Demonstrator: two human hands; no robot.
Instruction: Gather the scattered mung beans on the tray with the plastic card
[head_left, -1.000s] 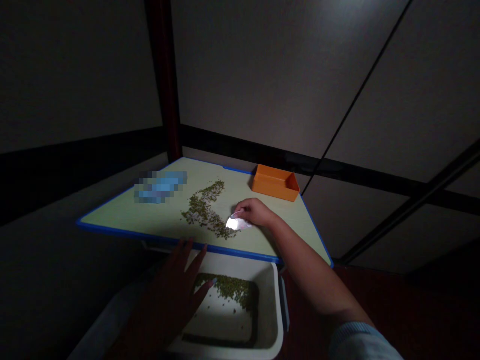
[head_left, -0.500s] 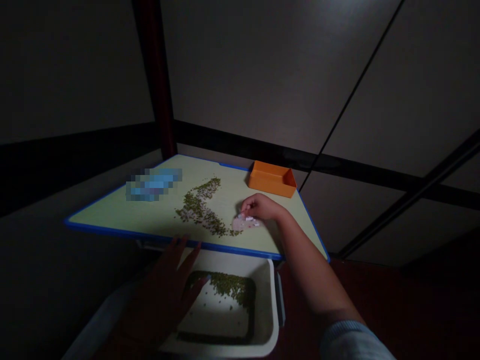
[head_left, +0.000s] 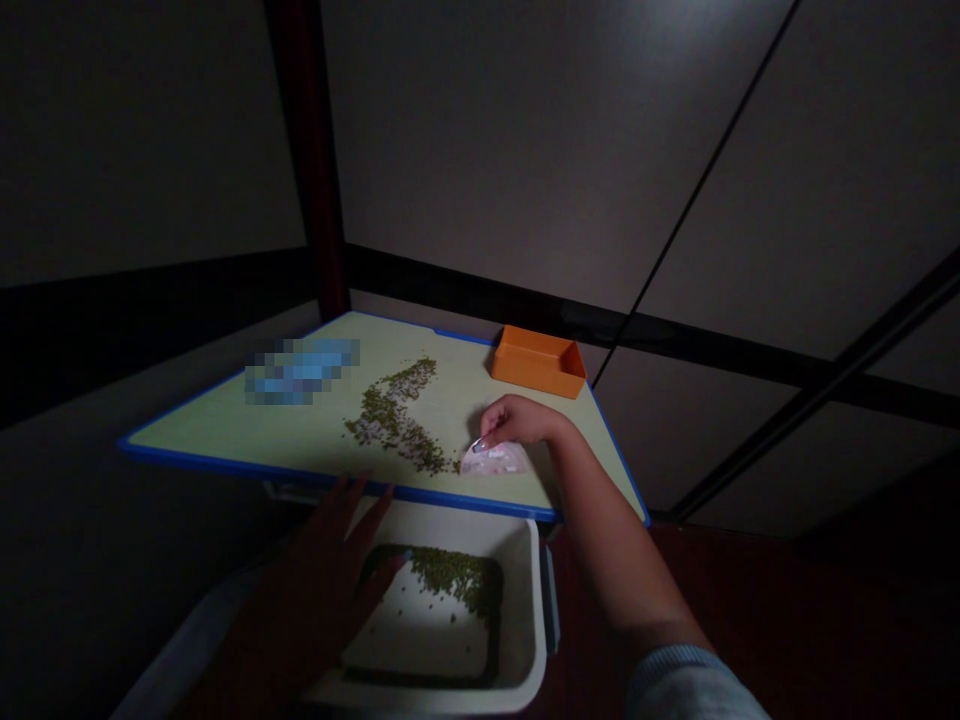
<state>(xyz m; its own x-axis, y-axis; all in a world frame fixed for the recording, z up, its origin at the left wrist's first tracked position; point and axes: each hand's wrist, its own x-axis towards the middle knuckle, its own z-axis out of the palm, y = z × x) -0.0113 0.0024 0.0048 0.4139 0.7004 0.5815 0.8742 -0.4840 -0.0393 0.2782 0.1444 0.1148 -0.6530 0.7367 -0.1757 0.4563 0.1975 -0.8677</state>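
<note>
Head: grains (head_left: 386, 410) on tabletop (head_left: 292, 430) (blue-edged), dim wall (head_left: 525, 150).

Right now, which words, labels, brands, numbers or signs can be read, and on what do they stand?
No readable text.
Pink half-round plastic-looking sheet in the right hand's fingers: any marks are too blurred to read.
Blurred blue oblong item on the pale green, blue-edged board: too pixelated to tell.
</note>
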